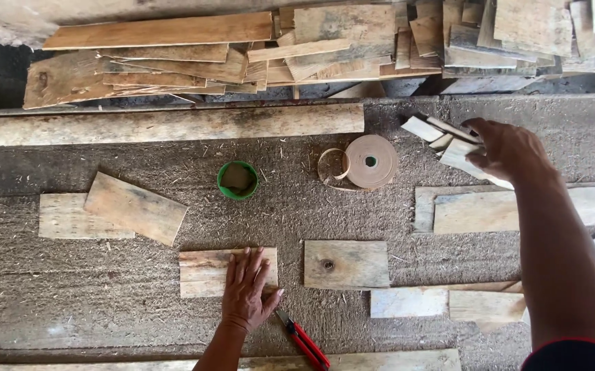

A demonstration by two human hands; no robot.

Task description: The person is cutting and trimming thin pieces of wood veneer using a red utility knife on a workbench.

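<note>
Wood offcuts, thin, stiff, light, splintery: left hand [246, 292] spread flat on short board [204, 271] just below-left of tape roll [371, 161] on counter [71, 288], right hand [507, 151] curled, pinching small slats [448, 141] right of roll; best gripped by long edges.
</note>
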